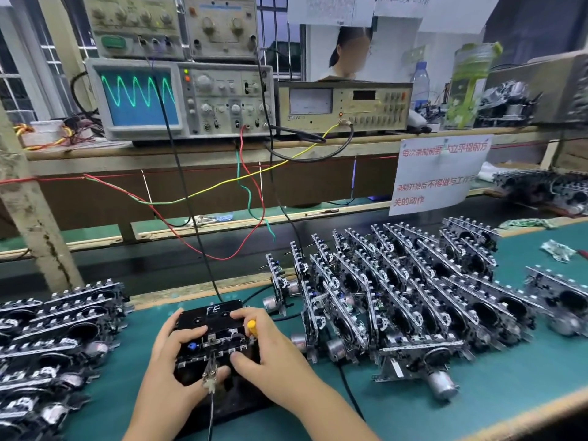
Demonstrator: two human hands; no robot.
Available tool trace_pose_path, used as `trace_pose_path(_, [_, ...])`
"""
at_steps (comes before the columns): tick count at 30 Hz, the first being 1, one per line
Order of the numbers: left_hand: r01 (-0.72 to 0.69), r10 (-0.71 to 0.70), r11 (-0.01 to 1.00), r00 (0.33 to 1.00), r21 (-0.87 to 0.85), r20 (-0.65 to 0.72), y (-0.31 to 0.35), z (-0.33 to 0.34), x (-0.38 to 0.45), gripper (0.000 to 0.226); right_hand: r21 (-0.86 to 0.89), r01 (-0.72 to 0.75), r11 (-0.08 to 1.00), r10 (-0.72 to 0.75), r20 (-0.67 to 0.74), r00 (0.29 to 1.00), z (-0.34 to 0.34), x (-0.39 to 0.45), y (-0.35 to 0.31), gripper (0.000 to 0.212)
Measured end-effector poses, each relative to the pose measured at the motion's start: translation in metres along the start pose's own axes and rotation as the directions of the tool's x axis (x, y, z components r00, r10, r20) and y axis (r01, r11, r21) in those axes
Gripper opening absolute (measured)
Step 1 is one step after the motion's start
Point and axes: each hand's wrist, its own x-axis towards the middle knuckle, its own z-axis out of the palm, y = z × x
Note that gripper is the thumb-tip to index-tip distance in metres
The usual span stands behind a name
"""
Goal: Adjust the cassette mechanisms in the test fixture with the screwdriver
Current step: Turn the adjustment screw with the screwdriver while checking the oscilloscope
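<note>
Cassette mechanism (211, 340) steadied by my left hand (178, 351); right hand (261, 348) grasps the screwdriver (252, 327)—I'd turn slowly, watching the oscilloscope (140, 95).

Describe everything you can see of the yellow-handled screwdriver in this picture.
Only the screwdriver handle shows: a small yellow grip, plastic by its look, standing roughly upright between the fingers of the right hand, which curl round it. Its shaft and tip are hidden behind the hand and the cassette mechanism seated in the black test fixture, so where the tip sits cannot be told. The handle rises beside the mechanism's right edge, near the black cassette marked "PE".
</note>
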Motion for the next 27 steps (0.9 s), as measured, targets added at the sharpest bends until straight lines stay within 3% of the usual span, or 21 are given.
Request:
trace_pose_path(18, [0.0, 0.001, 0.999, 1.0, 0.051, -0.017, -0.0005, -0.0005, -0.0009, 0.081, -0.014, 0.008, 1.0, -0.008, 0.001, 1.0, -0.0002, 0.0012, 0.0009, 0.048])
trace_pose_path(27, [0.005, -0.004, 1.0, 1.0, 0.011, -0.017, 0.0036, -0.0005, -0.0013, 0.072, -0.029, 0.007, 1.0, -0.007, 0.0, 1.0, -0.0018, 0.0002, -0.0008, 0.048])
